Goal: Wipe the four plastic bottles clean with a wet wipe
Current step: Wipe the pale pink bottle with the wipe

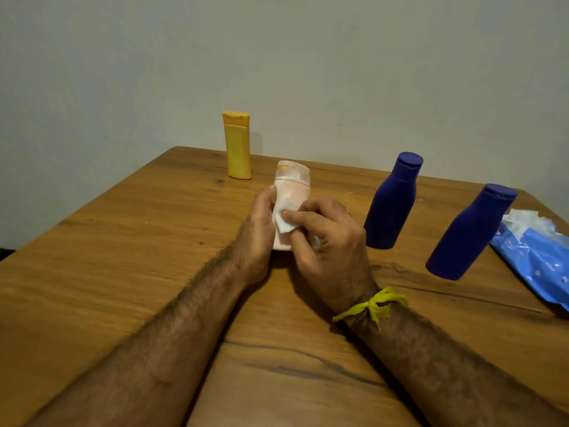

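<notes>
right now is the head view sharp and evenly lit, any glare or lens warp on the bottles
Head view: dim, warm and soft, without hard glare; only the blue wipe pack shows small glints. Wide-angle warp leans the two blue bottles outward. Soft shadows lie under the hands, which look only slightly blurred.
</notes>
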